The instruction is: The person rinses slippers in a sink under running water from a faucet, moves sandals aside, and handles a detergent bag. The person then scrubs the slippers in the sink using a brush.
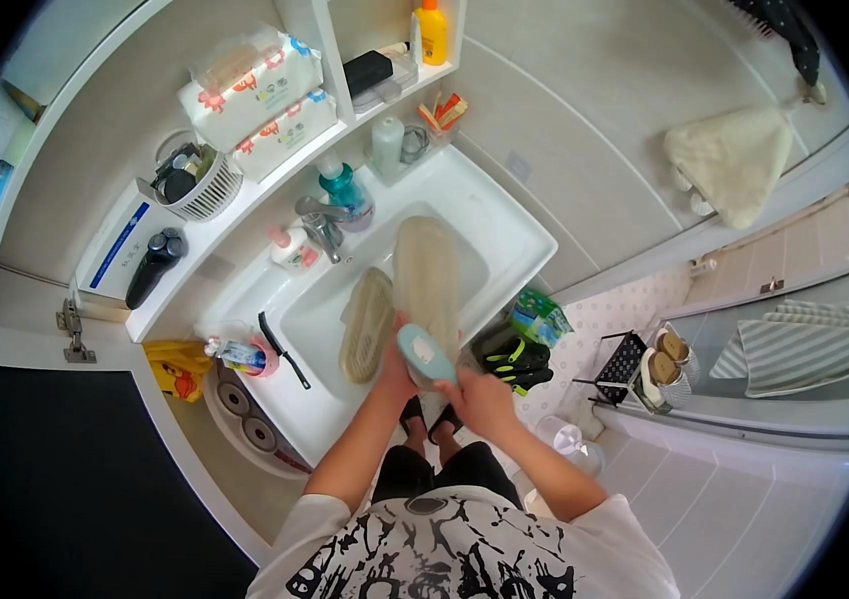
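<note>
A long beige insole-shaped piece (426, 270) slants over the sink, its near end in front of me. My left hand (396, 371) is closed round that end, with fingertips showing at its far side. Over the same end lies a light-blue oval object (425, 353) with a whitish patch; I cannot tell whether it is a separate brush. My right hand (480, 403) grips the oval's lower right edge. A second beige insole (368, 325) with a ridged surface rests in the white sink (317, 371), left of my hands.
Behind the sink stand a faucet (323, 228), a teal bottle (344, 190) and a pink-topped pump bottle (293, 248). A black-handled tool (284, 349) lies on the left rim. Wipes packs (263, 85) and a basket (207, 187) sit on the shelf. Black-and-green shoes (518, 361) are right of the sink.
</note>
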{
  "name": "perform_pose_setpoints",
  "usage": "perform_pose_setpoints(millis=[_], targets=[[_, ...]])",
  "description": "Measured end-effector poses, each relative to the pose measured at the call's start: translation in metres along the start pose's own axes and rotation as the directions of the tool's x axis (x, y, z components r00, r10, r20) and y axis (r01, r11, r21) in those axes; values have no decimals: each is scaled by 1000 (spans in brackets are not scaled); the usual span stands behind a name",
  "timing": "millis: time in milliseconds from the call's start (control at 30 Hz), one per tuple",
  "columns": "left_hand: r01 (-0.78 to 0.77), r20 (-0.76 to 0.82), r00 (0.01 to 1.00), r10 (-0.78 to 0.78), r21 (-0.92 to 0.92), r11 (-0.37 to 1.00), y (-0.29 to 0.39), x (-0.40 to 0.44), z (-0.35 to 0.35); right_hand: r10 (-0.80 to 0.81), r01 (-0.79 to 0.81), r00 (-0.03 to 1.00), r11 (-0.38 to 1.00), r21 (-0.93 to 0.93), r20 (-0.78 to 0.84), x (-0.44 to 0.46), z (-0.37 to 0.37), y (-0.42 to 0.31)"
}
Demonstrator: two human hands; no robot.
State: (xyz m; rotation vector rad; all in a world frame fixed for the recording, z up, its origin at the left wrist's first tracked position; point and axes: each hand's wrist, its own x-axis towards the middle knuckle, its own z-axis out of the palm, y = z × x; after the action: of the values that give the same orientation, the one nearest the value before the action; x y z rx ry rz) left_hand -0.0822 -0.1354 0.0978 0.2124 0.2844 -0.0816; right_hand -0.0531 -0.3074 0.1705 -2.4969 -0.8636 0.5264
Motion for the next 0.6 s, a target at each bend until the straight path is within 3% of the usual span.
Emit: perform_pose_setpoints(millis=[100, 200, 300, 333, 400, 433, 467, 533, 600], targets=[[-141, -120, 982, 144, 36, 989, -3, -1, 20, 73, -89, 992, 982, -168, -101, 26, -8, 26], [-191, -134, 971, 200, 77, 979, -5, 7, 17, 93, -104, 990, 990, -99, -107, 27, -8, 22], [-41, 118, 992, 49, -62, 997, 4, 11, 0, 54, -55, 998, 996, -69, -12, -7, 2, -5], [-92, 27, 995, 94, -61, 994, 3, 9, 2, 38, -37, 999, 998, -59, 15, -12, 3, -8], [-105, -9, 994, 105, 15, 994, 4, 6, 6, 48, -43, 998, 994, -103, 41, -4, 6, 5], [-113, -29, 993, 115, 51, 992, 3, 4, 6, 79, -78, 997, 989, -124, -2, 6, 2, 17], [-168, -149, 972, 179, 81, 982, -1, 8, 9, 108, -114, 993, 983, -143, -48, 18, -4, 29], [-195, -148, 967, 209, 105, 975, -4, 11, 9, 129, -147, 984, 979, -142, -123, 27, -14, 34], [-182, -84, 979, 185, 49, 982, -1, 13, 11, 39, -54, 989, 993, -107, -140, 9, -8, 14]])
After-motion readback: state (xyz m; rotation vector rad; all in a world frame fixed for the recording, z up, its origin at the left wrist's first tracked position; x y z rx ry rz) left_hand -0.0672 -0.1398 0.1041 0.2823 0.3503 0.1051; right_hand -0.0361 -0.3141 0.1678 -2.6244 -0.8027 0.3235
